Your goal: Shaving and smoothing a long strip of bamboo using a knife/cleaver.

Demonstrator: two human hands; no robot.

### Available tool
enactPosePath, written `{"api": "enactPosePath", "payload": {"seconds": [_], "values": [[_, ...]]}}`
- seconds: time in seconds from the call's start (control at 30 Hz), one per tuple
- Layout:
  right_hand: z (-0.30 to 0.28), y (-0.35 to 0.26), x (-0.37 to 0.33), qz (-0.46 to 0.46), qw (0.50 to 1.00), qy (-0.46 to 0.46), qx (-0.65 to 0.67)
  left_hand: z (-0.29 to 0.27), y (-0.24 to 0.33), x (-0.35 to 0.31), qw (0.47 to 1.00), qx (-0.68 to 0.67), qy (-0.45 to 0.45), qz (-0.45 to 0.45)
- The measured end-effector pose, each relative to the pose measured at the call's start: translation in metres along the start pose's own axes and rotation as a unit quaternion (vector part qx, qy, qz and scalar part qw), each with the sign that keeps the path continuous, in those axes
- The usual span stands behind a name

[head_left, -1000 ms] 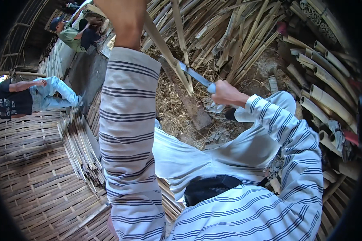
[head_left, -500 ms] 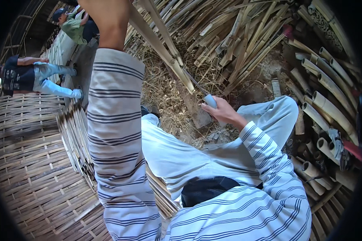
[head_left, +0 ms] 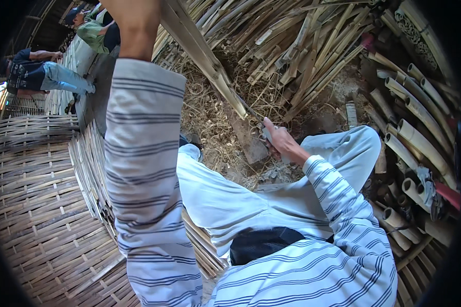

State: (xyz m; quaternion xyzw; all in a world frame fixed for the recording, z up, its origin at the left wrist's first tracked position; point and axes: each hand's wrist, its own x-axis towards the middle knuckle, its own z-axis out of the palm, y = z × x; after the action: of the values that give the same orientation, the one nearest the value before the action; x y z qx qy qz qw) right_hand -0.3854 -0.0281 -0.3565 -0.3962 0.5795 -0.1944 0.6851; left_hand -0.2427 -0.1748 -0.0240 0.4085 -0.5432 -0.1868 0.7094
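My right hand [head_left: 283, 141] is closed round the handle of a knife, its thumb lying forward towards the blade. The knife's thin dark blade [head_left: 252, 111] meets the lower end of a split bamboo strip [head_left: 205, 56]. That strip slants down from the top edge, beside my raised left hand [head_left: 133, 23]. The fingers of my left hand are cut off by the top of the picture, so their grip on the strip does not show.
Thin shavings [head_left: 207, 123] cover the ground between my legs. Split bamboo [head_left: 302, 56] is heaped ahead, and cut bamboo tubes [head_left: 412, 135] lie at right. Woven bamboo matting [head_left: 41, 204] spreads at left. Two people, one in a dark shirt [head_left: 28, 71], one in a green shirt [head_left: 91, 36], are far left.
My right hand has shifted forward over the knife handle, covering most of it. The strip, which showed two separate lengths, now appears as one. The people at far left have moved.
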Motion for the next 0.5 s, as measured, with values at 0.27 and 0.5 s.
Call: {"api": "enactPosePath", "payload": {"seconds": [0.27, 0.5], "values": [[-0.05, -0.024, -0.01, 0.045, 0.982, -0.026, -0.183, 0.021, 0.004, -0.02, 0.991, -0.052, -0.104, 0.068], [-0.05, -0.05, -0.018, -0.107, 0.868, 0.163, -0.457, 0.023, 0.004, -0.009, 0.997, -0.022, -0.071, 0.015]]}}
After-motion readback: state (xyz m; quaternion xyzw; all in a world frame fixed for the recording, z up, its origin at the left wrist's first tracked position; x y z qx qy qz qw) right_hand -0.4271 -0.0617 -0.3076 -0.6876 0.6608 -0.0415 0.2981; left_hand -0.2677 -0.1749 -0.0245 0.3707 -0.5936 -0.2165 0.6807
